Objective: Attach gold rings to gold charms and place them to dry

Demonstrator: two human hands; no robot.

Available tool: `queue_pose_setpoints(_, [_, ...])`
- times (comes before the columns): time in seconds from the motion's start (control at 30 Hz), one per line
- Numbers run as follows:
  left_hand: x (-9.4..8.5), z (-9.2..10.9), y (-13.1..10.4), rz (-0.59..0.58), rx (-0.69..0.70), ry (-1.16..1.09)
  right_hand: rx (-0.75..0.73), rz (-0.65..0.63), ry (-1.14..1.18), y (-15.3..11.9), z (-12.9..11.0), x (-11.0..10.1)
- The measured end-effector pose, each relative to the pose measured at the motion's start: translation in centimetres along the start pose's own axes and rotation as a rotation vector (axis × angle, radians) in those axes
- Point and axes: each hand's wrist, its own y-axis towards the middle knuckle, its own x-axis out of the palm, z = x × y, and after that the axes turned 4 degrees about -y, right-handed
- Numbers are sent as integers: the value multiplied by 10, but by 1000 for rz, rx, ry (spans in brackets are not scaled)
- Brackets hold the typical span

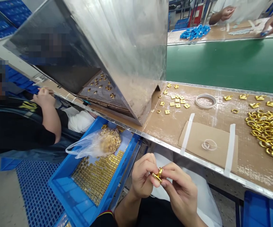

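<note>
One gold fitting is above our lap, on the near side of the bench edge, pinched between both hands. Our left hand grips its flat end between thumb and fingers, and our right hand has its fingertips closed on the narrower side; we judge that this two-sided hold steadies something so small without covering it. Just beyond, a cardboard pad lies on the bench under two white tape strips, presumably so it does not slide; a clear loop rests on it. Behind the pad a white tape roll lies flat. Right of it we have a heap of gold rings; left of it, loose gold squares lie spread out, perhaps for easy picking. To our left, a blue tray sits below bench height, its gold blocks in tight rows, likely to save room, with a plastic bag of gold pieces beside them. A metal hood stands on the bench; across a green surface we see a co-worker's hand.
</note>
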Motion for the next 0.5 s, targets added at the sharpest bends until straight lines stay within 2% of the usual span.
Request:
queue_pose_setpoints(0.1, [6,-1,4,36,-78,-108,-54,-5,-101,-1,-1,3])
queue_pose_setpoints(0.3, [15,-6,14,98,-418,-524,-156,-20,-369,-4,0,13])
queue_pose_setpoints(0.5, [12,-7,19,149,-580,-691,-165,-46,-453,-10,3,19])
